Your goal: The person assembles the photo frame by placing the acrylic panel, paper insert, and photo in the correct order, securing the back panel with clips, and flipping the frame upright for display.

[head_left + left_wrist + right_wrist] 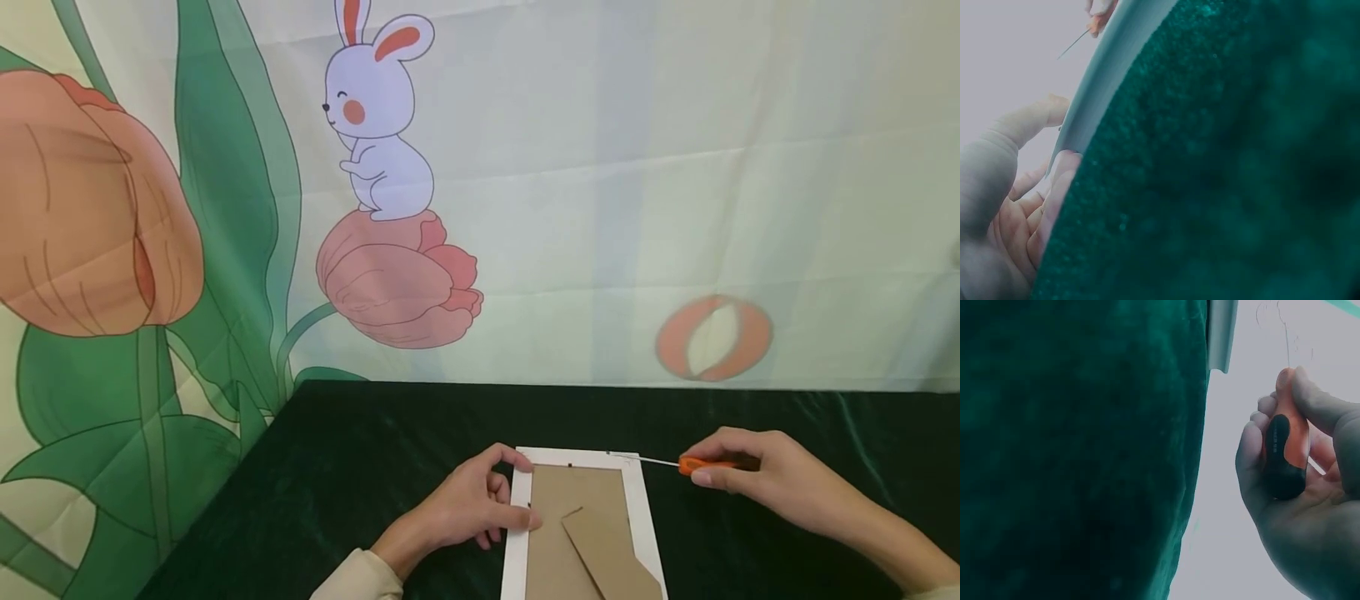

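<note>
A white picture frame (pixel 637 508) lies face down, its brown backing board (pixel 551 492) and fold-out stand (pixel 618 554) showing. My left hand (pixel 468 504) grips the frame's left side near the upper corner, thumb over the border and backing. In the left wrist view its fingers reach under the frame edge (pixel 1094 100). My right hand (pixel 783 479) holds a screwdriver (pixel 1286 450) by its orange and black handle. The thin shaft points left, its tip over the top border beside a small dark tab (pixel 609 453). Another dark tab (pixel 570 465) sits at the backing's top edge.
Dark green velvet cloth (pixel 360 467) covers the table under the frame. Behind its far edge hangs a pale curtain (pixel 555 208) printed with a rabbit and tulips. The frame's lower end runs out of the head view.
</note>
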The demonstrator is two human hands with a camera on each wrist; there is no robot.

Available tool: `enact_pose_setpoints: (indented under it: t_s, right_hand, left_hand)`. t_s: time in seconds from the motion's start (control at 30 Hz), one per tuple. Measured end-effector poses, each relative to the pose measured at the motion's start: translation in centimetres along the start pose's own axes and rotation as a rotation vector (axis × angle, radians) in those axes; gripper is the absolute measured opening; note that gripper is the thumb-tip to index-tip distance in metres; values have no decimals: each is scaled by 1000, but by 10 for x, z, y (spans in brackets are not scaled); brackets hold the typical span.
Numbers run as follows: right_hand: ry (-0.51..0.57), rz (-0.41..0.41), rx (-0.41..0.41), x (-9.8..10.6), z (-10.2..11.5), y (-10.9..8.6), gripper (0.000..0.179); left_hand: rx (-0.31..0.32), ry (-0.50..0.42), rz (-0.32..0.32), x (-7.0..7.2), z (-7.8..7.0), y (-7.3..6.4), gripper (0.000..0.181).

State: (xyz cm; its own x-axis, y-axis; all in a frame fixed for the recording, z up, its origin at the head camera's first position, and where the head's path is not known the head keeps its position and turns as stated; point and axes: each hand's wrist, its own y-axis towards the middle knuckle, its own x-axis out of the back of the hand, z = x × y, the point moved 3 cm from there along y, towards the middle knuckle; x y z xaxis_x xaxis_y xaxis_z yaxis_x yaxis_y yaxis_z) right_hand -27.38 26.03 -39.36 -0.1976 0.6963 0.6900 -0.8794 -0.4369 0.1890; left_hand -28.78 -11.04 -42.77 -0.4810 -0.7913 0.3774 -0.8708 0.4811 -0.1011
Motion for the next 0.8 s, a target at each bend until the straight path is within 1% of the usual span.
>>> enact_pose_setpoints:
  t_s: [0.1, 0.23, 0.37, 0.47, 0.57, 0.8]
  right_hand:
    - [12, 21, 0, 1, -4, -5, 15]
    - [47, 83, 10, 1, -9, -10, 14]
    - [117, 162, 54, 1, -14, -15, 16]
    - [157, 206, 77, 1, -19, -18, 18]
    - [172, 222, 88, 2, -24, -19, 19]
    - [227, 271, 75, 0, -30, -18, 20]
  left_hand:
    - [-6, 4, -3, 0, 1, 0, 52]
    - [-6, 8, -7, 0, 2, 0, 52]
    - [-1, 4, -3, -1, 2, 0, 52]
    - [0, 2, 0, -2, 2, 0, 52]
    - [-2, 4, -2, -2, 1, 0, 52]
    - [0, 10, -10, 0, 2, -1, 52]
